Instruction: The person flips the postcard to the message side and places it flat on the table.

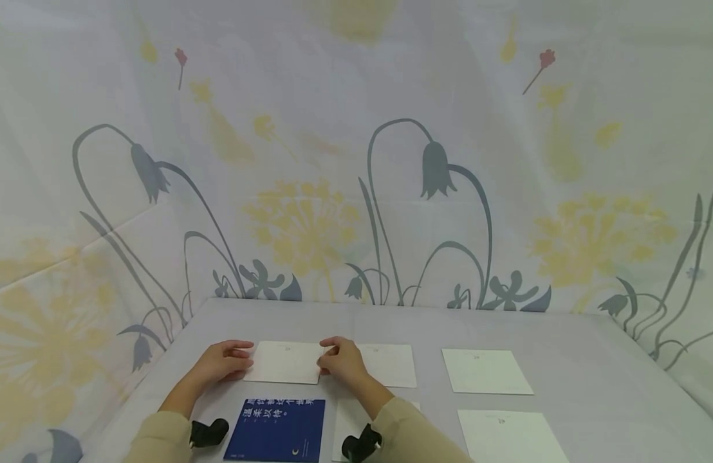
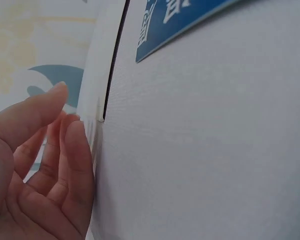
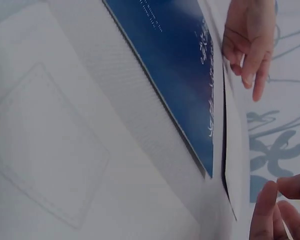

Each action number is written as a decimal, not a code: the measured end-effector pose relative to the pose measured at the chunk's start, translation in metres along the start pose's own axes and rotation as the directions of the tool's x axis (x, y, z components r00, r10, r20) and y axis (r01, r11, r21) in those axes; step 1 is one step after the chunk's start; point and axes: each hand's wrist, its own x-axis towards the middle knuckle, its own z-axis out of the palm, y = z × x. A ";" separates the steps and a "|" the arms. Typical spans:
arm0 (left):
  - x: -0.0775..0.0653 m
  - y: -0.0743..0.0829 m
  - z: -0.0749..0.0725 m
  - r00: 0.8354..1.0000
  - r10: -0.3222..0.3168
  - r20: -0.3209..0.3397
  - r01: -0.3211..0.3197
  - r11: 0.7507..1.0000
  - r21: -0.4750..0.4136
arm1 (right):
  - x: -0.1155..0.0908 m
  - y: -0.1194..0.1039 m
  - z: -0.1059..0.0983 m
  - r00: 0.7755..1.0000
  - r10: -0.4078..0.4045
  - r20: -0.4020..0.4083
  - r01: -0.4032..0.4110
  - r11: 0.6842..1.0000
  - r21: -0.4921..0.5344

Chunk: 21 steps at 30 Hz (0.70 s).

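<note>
A white card [image 1: 284,361] lies flat at the back left of the table, between the two hands. By its left edge is my left hand [image 1: 220,363]; the left wrist view has the fingers loosely bent beside the card's corner, nothing between thumb and fingers. My right hand [image 1: 345,363] is at the card's right edge. In the right wrist view its thumb and forefinger tips come close together, without the card between them. Nearer me lies a blue card [image 1: 275,431] with white characters and a small moon.
Another white card [image 1: 391,365] lies partly behind the right hand, and one more [image 1: 347,424] is partly covered by the right forearm. Two white cards, one far [image 1: 486,371] and one near [image 1: 513,437], lie at the right. A flower-patterned cloth [image 1: 345,161] hangs behind the table.
</note>
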 end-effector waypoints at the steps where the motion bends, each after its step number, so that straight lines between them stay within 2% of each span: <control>1: -0.001 0.000 0.000 1.000 0.013 0.001 -0.013 1.000 0.009 | -0.001 -0.002 0.000 1.000 -0.006 0.004 0.006 1.000 0.009; 5: -0.004 0.003 -0.001 0.998 0.064 0.005 -0.064 0.997 0.032 | -0.007 -0.011 -0.001 0.999 -0.026 0.021 0.026 0.999 0.032; 8: -0.008 0.008 -0.003 0.995 0.094 0.022 -0.094 0.995 0.015 | -0.011 -0.015 -0.001 0.998 -0.041 0.037 0.039 0.998 0.053; 14: -0.018 0.013 -0.007 0.986 0.156 0.065 -0.156 0.988 0.002 | -0.021 -0.024 0.000 0.995 -0.083 0.059 0.082 0.996 0.019; 21: -0.030 0.015 -0.009 0.983 0.172 0.067 -0.174 0.985 0.016 | -0.031 -0.035 -0.001 0.985 -0.155 0.077 0.157 0.987 -0.025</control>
